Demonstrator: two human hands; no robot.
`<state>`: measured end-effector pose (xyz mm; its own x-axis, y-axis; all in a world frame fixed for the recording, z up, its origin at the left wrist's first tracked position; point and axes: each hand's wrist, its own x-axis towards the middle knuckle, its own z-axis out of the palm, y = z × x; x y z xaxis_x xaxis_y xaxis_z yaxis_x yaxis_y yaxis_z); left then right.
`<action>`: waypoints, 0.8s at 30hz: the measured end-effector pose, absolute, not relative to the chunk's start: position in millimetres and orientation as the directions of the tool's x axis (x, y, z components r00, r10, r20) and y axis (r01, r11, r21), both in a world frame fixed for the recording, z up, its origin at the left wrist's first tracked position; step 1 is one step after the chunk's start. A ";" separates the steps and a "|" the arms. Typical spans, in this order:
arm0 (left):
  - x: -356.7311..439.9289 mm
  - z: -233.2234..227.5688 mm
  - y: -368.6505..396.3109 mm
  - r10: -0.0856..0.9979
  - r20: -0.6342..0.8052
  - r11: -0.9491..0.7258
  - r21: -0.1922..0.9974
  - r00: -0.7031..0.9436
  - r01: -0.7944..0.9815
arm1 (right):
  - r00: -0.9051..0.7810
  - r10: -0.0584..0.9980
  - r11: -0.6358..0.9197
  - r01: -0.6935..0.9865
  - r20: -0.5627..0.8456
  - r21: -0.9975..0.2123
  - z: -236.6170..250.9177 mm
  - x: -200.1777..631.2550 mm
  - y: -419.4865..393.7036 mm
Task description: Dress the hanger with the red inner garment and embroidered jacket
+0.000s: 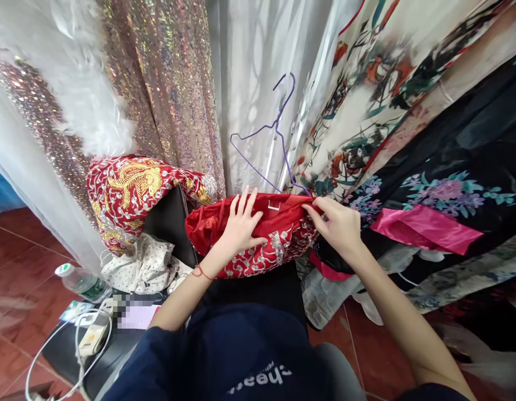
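A red skirt-like garment with silver embroidery [258,262] lies folded in front of me, its plain red lining turned up and a small pale label showing. My left hand [242,223] rests on the lining with the fingers spread. At the garment's right end my right hand [335,223] pinches its edge between thumb and fingers. Just behind the garment stands a purple wire hanger [278,125], its hook upward; its lower bar is partly hidden by the red cloth. Farther left lies a matching red embroidered piece [132,186] with a gold motif.
Sequined fabric [161,83] and white curtains [258,55] hang behind. On the right hang floral garments [366,94] and a black one with a pink band [427,229]. At left are a dotted cloth [138,264], a plastic bottle [84,284] and a looped white cable [80,348].
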<state>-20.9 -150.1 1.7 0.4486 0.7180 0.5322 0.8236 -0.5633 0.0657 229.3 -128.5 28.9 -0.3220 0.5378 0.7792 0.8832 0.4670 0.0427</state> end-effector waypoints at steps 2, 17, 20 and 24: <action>-26.4 -0.8 -139.6 0.734 0.466 -0.570 0.026 0.494 0.822 | -0.333 0.506 0.475 0.878 0.796 0.066 26.8 230.5 -129.3; -52.1 87.8 -116.0 0.930 0.331 -0.180 0.032 0.160 0.983 | -0.575 0.664 0.714 0.300 0.478 -0.632 22.2 174.1 -163.5; -59.8 106.0 -114.8 0.892 0.422 -0.239 0.137 0.161 0.961 | -0.705 0.542 0.690 0.062 0.457 -0.721 17.4 158.2 -152.7; -59.7 124.3 -131.6 0.785 0.578 -0.428 0.244 0.224 0.870 | -0.391 0.626 0.779 0.268 0.675 -0.567 20.9 143.2 -98.2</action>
